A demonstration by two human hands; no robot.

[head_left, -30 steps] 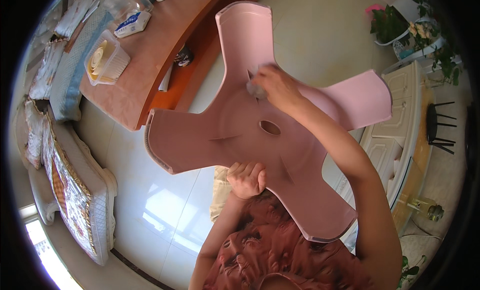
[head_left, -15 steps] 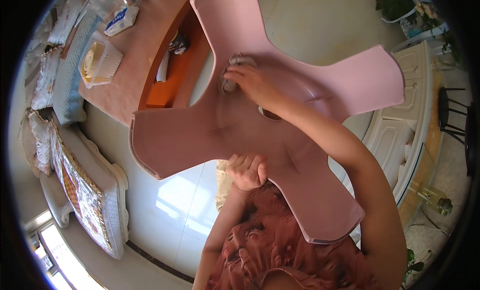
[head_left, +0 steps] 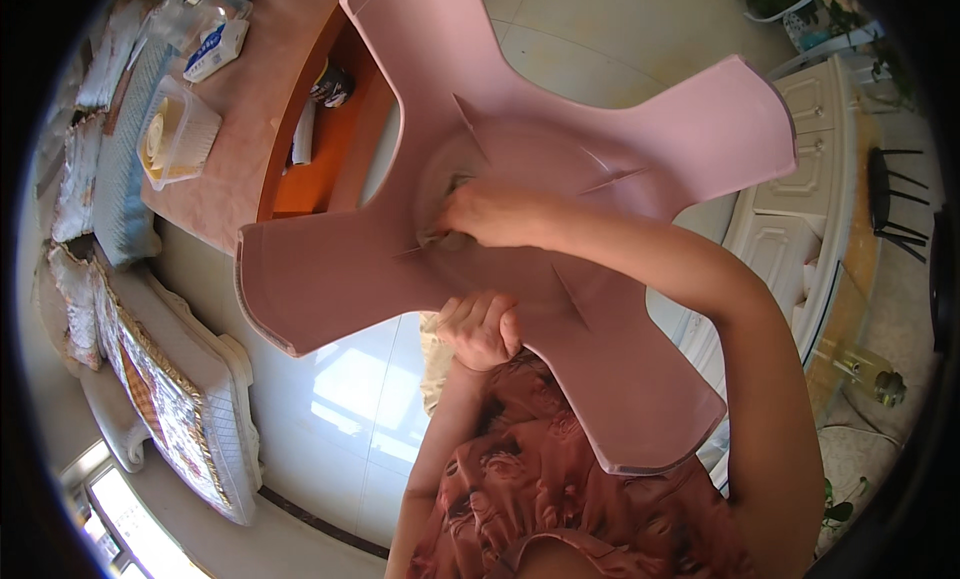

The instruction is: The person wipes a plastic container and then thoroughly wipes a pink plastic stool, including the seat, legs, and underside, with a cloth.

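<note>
A pink plastic stool (head_left: 540,159) fills the middle of the view, its hollow underside facing me and its four broad legs splayed outward. My left hand (head_left: 480,329) is closed in a fist over the stool's near edge, between the left leg and the near right one. Inside the hollow, my right hand (head_left: 475,217) presses a crumpled greyish cloth (head_left: 445,237) against the left part of the underside. Its fingers are bent round the cloth and partly hidden. My right forearm crosses over the stool from the right.
At the upper left stands a brown table (head_left: 235,109) with a clear plastic tub (head_left: 185,139) and a white-and-blue packet (head_left: 215,51). A dark can (head_left: 332,84) sits on its orange shelf. A sofa (head_left: 190,379) lies left, white cabinets (head_left: 790,239) right.
My right hand has moved down and slightly left across the stool's underside with the cloth. The stool has shifted slightly left in view, and my left hand keeps its hold on the edge.
</note>
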